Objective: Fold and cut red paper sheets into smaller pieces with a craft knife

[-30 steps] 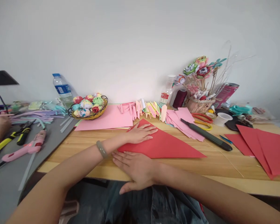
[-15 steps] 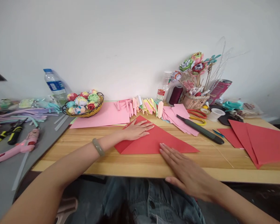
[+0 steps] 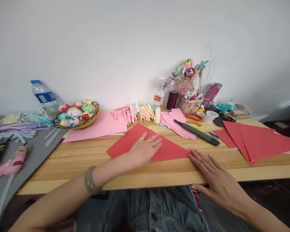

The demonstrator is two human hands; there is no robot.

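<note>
A folded sheet of red paper [image 3: 128, 141] lies on the wooden tabletop, its long folded edge toward me and its peak away. My left hand [image 3: 145, 149], slightly blurred, is over the middle of the paper with fingers spread; whether it presses on the sheet I cannot tell. A bangle [image 3: 90, 180] circles that wrist. Stretched out flat, my right hand [image 3: 215, 175] has its fingertips at the paper's right corner, and its palm reaches over the table's front edge. Neither hand grips anything.
Behind the paper are pink sheets [image 3: 96, 127], folded paper strips [image 3: 145, 112] and a basket of paper flowers [image 3: 91, 120]. To the right lie a dark green cutter [image 3: 198, 132], scissors [image 3: 193, 119] and more red sheets [image 3: 263, 140]. A pink glue gun [image 3: 14, 162] rests at left.
My right hand has slid right along the front fold to the paper's corner. My left hand has come nearer the front edge. The view has shifted rightward.
</note>
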